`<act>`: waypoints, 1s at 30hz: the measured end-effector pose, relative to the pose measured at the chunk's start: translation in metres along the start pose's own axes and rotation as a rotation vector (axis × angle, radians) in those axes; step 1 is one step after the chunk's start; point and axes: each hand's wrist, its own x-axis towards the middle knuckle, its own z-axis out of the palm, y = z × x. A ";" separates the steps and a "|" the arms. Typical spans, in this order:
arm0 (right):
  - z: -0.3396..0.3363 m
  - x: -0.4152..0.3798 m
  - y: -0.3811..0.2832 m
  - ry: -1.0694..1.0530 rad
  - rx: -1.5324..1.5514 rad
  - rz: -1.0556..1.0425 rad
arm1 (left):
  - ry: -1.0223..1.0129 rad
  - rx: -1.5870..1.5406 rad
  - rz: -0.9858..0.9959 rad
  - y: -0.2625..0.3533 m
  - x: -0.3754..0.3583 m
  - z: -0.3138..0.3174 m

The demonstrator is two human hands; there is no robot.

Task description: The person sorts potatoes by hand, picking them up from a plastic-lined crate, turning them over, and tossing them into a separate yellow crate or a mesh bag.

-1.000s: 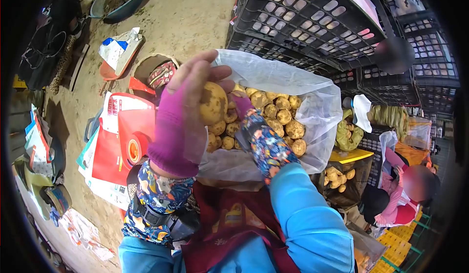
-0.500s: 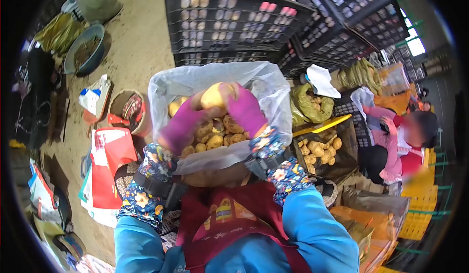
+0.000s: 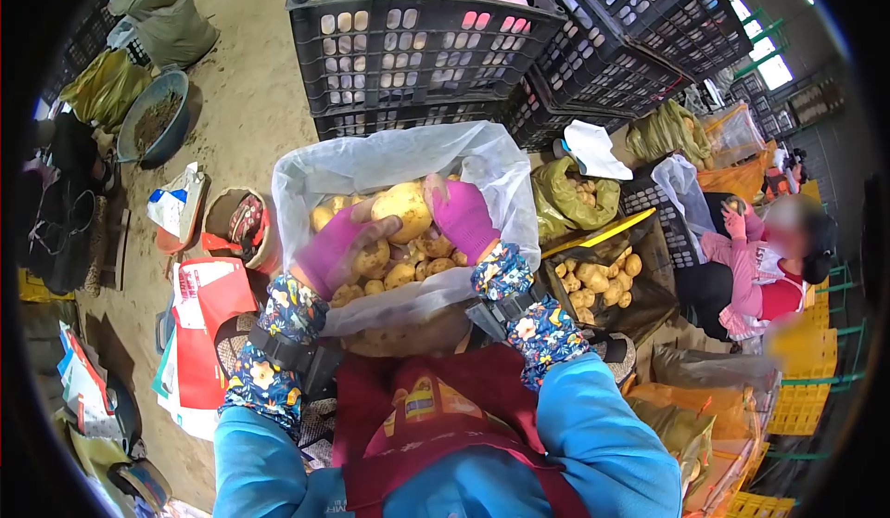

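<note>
A large pale-yellow potato is held between my two purple-gloved hands, above a crate lined with a white plastic bag. My left hand grips its left side, and my right hand closes on its right. Below them, several smaller potatoes lie inside the liner, partly hidden by my hands and wrists.
Black plastic crates are stacked just beyond the lined crate. On the right stand a green bag and a dark container of potatoes with a yellow strip across it. A person sits farther right. A bucket stands left.
The potato has come slightly lower and left in view, still in both hands, and is turned a little. The whole view has shifted slightly. The person at right has moved their hands.
</note>
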 end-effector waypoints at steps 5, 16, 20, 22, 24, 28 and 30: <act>0.016 -0.002 0.010 0.042 0.382 0.301 | 0.036 -0.034 0.005 0.014 -0.005 0.004; 0.016 -0.005 0.033 -0.055 0.498 0.301 | 0.069 -0.120 -0.036 0.015 -0.004 0.008; -0.001 -0.009 -0.004 -0.022 1.050 0.234 | 0.081 -0.487 -0.144 0.016 -0.003 0.009; 0.002 -0.006 -0.011 -0.109 0.849 -0.053 | 0.021 -0.493 -0.132 0.011 -0.002 0.008; 0.007 -0.014 -0.019 -0.011 0.662 -0.032 | -0.099 -0.480 -0.101 0.005 0.000 0.009; 0.013 -0.019 -0.017 0.060 0.465 0.206 | 0.094 -0.203 0.006 -0.003 0.002 0.025; 0.025 -0.022 0.004 0.123 0.459 0.221 | 0.050 -0.029 0.093 -0.035 0.010 0.011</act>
